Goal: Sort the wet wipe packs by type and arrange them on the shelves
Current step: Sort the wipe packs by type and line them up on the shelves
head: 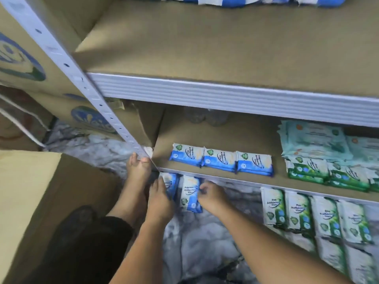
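Below the lower shelf's front edge (225, 179), my left hand (159, 199) grips a blue wet wipe pack (171, 184) and my right hand (211, 196) grips another blue pack (189, 193). A row of three blue packs (221, 160) lies on the lower shelf. To its right sit green packs (328, 171), with pale teal packs (313, 140) stacked behind them. More green packs (315, 216) lie in rows on the floor at the right.
A white slotted upright (67, 64) runs diagonally at left, with printed cardboard boxes (24, 64) behind it. The middle shelf board (225, 48) is bare; blue-white packs (225, 1) sit at the top. My bare foot (137, 171) rests by the post. A brown box (30, 191) stands at lower left.
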`<state>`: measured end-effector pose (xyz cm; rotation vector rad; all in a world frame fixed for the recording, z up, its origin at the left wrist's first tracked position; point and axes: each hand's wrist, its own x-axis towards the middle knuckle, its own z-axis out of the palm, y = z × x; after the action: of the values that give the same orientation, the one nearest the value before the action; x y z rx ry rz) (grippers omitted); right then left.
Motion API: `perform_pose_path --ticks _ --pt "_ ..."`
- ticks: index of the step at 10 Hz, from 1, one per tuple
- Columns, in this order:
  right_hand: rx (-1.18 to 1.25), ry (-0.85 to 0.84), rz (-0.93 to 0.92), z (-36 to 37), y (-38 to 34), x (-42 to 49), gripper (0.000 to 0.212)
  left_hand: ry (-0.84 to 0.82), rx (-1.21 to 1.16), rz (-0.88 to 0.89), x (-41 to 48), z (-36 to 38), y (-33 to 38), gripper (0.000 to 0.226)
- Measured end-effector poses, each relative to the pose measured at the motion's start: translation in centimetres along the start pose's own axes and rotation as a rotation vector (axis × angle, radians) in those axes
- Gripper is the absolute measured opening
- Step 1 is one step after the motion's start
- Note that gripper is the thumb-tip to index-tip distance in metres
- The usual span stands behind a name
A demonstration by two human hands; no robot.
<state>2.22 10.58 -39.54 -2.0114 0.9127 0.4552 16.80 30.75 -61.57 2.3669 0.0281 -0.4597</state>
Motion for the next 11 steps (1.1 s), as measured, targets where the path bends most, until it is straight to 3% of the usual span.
perform_pose_path --ticks 1,2,3,4,5,6,7,9,11 --pt "0.094 -0.051 0.124 2.4 0.4 1.9 0.037 0.016 0.085 0.007 1.4 -0.3 -1.6 0.082" --pt "0.110 -0.042 0.226 3.8 0.5 3.1 0.057 -0.016 0.059 -0.068 -12.2 -6.9 15.1 0.065" --pt "0.094 -0.009 0.274 4.2 0.3 3.5 0.055 0.050 0.066 -0.205 -12.0 -6.7 14.4 0.041" --pt "0.102 -0.025 0.287 4.3 0.3 3.4 0.047 -0.036 0.086 -0.336 -11.4 -7.1 15.1 0.022" --pt "0.129 0.009 0.269 3.8 0.8 2.7 0.035 -0.135 -0.009 -0.415 -11.5 -7.1 15.3 0.027" --pt "0.174 0.014 0.268 2.8 2.2 1.4 0.037 -0.188 -0.212 -0.497 -11.8 -6.8 15.0 0.037" --pt "0.254 -0.011 0.274 1.6 3.9 -0.9 0.036 -0.239 -0.278 -0.509 -14.0 -6.8 16.0 0.017" --pt "0.312 0.042 0.196 -2.6 4.3 -7.2 0.026 -0.265 -0.407 -0.466 -18.7 -8.6 19.5 0.014" --pt "0.303 0.130 0.033 -8.6 1.5 -14.2 0.027 -0.256 -0.438 -0.262 -23.3 -14.1 24.7 0.035"
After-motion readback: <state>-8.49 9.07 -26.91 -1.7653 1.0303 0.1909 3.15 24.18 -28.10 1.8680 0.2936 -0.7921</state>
